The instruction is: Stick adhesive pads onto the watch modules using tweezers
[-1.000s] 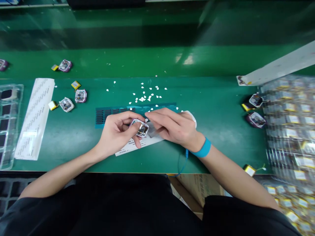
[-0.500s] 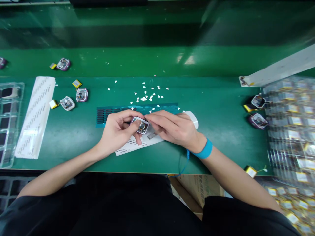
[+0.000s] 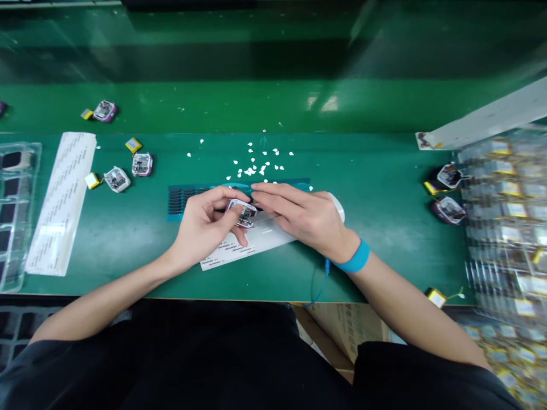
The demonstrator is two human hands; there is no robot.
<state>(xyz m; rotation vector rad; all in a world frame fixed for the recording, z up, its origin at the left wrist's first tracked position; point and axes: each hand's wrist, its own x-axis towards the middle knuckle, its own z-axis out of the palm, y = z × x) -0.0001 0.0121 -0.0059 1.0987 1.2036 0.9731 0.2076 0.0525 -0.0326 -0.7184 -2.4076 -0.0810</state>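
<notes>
Pinching an open watch-style case point(image 3: 249, 224) over the printed white sheet point(image 3: 273, 236), the left hand point(image 3: 205, 219) holds its circuitry point(image 3: 248, 216) face-up, likely giving access to the right hand point(image 3: 310, 219), narrowed close beside it; whether that one grips anything, I can't tell

Six open square cases point(image 3: 142, 164) were visible (plus one purple piece point(image 3: 2, 107), cut off at left). Two hands point(image 3: 205, 219), two printed white sheets point(image 3: 64, 199) and one blue wristband point(image 3: 356, 257) showed too.
</notes>
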